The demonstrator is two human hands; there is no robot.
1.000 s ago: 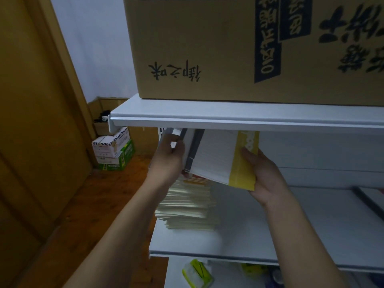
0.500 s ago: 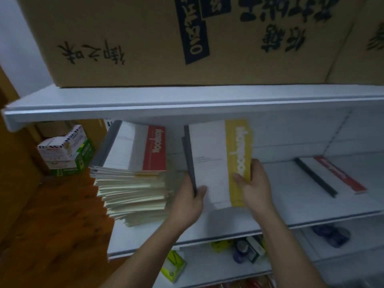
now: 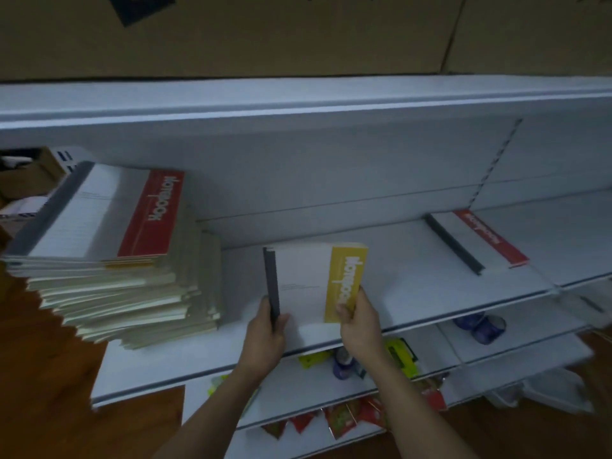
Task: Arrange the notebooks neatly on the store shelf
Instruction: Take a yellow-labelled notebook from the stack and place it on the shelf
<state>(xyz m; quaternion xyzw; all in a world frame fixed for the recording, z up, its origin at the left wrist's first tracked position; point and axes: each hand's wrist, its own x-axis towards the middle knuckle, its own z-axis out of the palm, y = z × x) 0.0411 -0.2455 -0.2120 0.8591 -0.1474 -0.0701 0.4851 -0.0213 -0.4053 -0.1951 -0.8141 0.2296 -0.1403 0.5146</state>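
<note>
You hold the white notebook with a yellow band and grey spine (image 3: pixel 306 279) between both hands over the middle of the white metal shelf (image 3: pixel 414 293). It is tilted, with its far edge raised; you cannot tell whether its near edge touches the board. Your left hand (image 3: pixel 265 329) has its grip closed round the grey spine at the near left corner. Your right hand (image 3: pixel 359 323) has its grip closed on the yellow band at the near right corner. Both bare forearms reach up and forward, wrists nearly straight. Left of your left grip stands a tall, uneven stack of cream-paged notebooks (image 3: pixel 132 293). Well to the right of your right grip a single red-banded notebook (image 3: pixel 477 240) lies flat. Above your grips sit brown cardboard boxes (image 3: pixel 298 34); beneath them, lower shelves (image 3: pixel 308 389) carry blurred coloured packets (image 3: pixel 337 420).
</note>
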